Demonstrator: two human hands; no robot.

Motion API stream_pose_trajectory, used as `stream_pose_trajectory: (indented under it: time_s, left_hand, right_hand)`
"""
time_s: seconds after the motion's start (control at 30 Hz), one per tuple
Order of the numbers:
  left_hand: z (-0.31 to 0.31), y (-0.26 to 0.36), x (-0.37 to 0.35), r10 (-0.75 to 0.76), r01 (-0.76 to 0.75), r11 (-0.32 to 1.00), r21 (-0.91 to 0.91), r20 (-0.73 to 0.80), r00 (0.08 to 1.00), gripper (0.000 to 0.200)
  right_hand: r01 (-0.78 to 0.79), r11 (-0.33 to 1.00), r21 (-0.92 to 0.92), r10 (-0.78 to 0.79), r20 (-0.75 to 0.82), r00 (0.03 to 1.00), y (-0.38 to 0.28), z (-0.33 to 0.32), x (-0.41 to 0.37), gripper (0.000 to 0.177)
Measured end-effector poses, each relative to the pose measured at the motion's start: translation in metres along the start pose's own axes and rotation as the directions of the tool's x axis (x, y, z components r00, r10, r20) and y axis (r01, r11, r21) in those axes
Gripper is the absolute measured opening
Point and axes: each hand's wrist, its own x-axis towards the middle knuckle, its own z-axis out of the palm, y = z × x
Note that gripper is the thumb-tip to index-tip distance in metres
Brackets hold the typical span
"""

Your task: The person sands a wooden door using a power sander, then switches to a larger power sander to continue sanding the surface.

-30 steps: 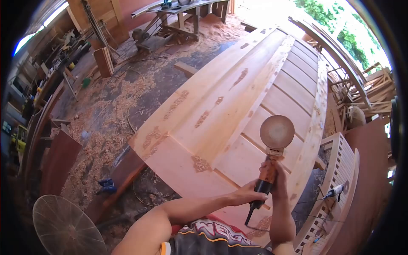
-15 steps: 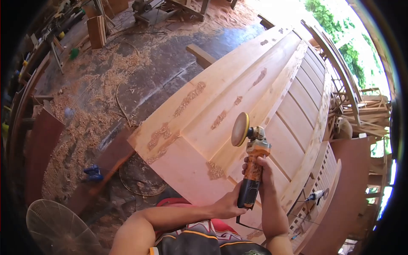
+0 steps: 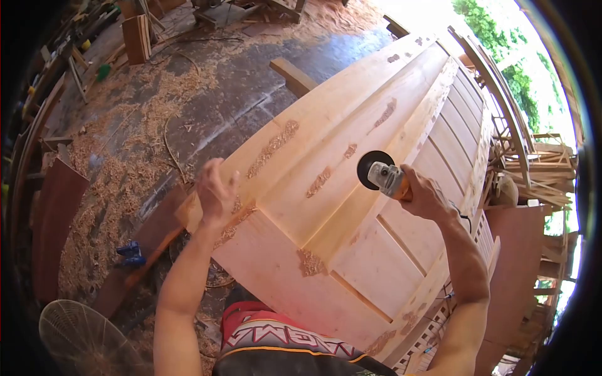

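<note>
Sander (image 3: 388,179) gripped in the right hand (image 3: 430,195), right of centre; left hand (image 3: 216,190), centre-left, loosely open by the wooden panel (image 3: 370,297).

We receive strong daylight from the far right, where glare clips the opening (image 3: 429,14) to white beside the foliage (image 3: 480,34). At the far side, the floor (image 3: 342,53) returns a bluish sheen. We read the wooden panel (image 3: 285,200) clearly; the left margin is dimmer. Wide-angle distortion bends the outer zones, and black vignetting fills the corners.
</note>
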Motion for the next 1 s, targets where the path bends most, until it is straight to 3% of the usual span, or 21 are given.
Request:
stream_pose_trajectory:
  time_s: [0.03,0.13,0.23,0.33,0.43,0.57,0.77,0.8,0.9,1.0]
  left_hand:
    - [0.01,-0.008,0.013,0.089,-0.067,0.991,0.112,-0.2,0.976,0.041]
    - [0.039,-0.012,0.019,-0.144,0.155,0.946,0.283,-0.06,0.988,0.05]
    - [0.027,-0.008,0.024,-0.273,0.237,0.949,0.207,0.167,0.947,0.059]
    - [0.024,0.001,0.031,-0.363,0.279,0.906,0.319,0.243,0.9,0.057]
    - [0.023,0.001,0.03,-0.36,0.261,0.896,0.359,0.244,0.9,0.058]
    - [0.025,0.002,0.031,-0.37,0.279,0.9,0.335,0.245,0.896,0.059]
    - [0.023,0.006,0.032,-0.354,0.263,0.903,0.341,0.239,0.904,0.06]
    - [0.024,0.005,0.032,-0.352,0.259,0.902,0.346,0.24,0.905,0.06]
    - [0.026,0.001,0.031,-0.349,0.253,0.9,0.354,0.241,0.905,0.061]
    - [0.026,0.003,0.031,-0.351,0.253,0.905,0.341,0.264,0.898,0.061]
  right_hand:
    - [-0.003,1.0,-0.006,0.003,0.003,1.0,0.004,0.001,0.006,0.084]
    - [0.001,0.925,0.38,0.078,-0.192,0.978,-0.014,0.04,0.016,0.084]
    - [-0.063,0.89,0.451,0.122,-0.104,0.987,-0.04,0.061,0.027,0.084]
    - [-0.074,0.834,0.547,0.107,-0.028,0.994,-0.055,0.079,0.035,0.085]
    - [-0.126,0.862,0.491,0.093,0.09,0.992,-0.067,0.069,0.043,0.084]
    - [0.087,0.897,0.433,0.007,-0.21,0.978,-0.04,0.086,0.055,0.077]
    - [-0.018,0.857,0.515,0.046,-0.041,0.998,-0.068,0.078,0.057,0.068]
    - [-0.022,0.913,0.407,0.016,0.018,1.0,-0.079,0.069,0.053,0.067]
    - [0.068,0.89,0.45,-0.04,-0.073,0.997,-0.077,0.078,0.046,0.069]
    - [-0.036,0.881,0.471,0.081,-0.076,0.994,-0.057,0.082,0.062,0.07]
